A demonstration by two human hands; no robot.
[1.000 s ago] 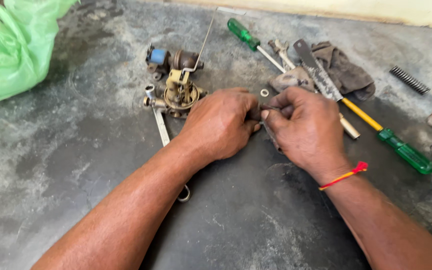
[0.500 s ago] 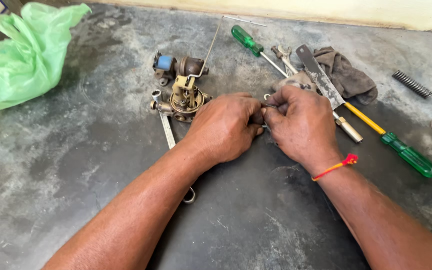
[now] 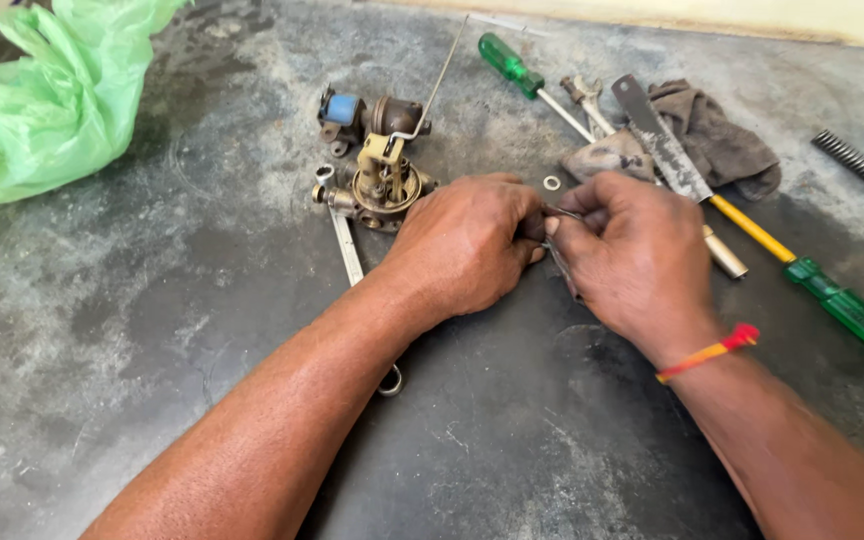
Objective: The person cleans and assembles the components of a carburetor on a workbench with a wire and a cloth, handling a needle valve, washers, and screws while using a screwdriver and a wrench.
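Head view: a grey, stained counter (image 3: pixel 152 330) is seen from above, with both hands brought together near its middle.
Left hand (image 3: pixel 467 245): closed into a loose fist, the fingers (image 3: pixel 524 222) pinched on a small dark metal part (image 3: pixel 555 213) that is almost wholly hidden between the two hands.
Right hand (image 3: pixel 632 255): curled shut as well, fingertips meeting the same part from the right; a thin metal rod (image 3: pixel 562 268) is seen sticking out below the grip, towards the near side.
Small part: held just above the counter, between the hands; its kind cannot be told.
Carburettor body (image 3: pixel 382 185): left lying on the counter just far-left of the left hand, a long wire arm rising from it; not touched by either hand.
Spanner (image 3: pixel 345 245): laid flat beside it, partly covered by the left forearm.
Far right: two green-handled screwdrivers (image 3: pixel 847 310), a flat file (image 3: pixel 664 145), a dirty rag (image 3: pixel 717 140), a small washer (image 3: pixel 551 183) and a coil spring (image 3: pixel 854 158).
Far left: a crumpled green plastic bag (image 3: pixel 47 105).
Progress: judged mid-way; the carburettor lies stripped of small pieces, one piece is being worked in the hands, and nothing is shown refitted yet.
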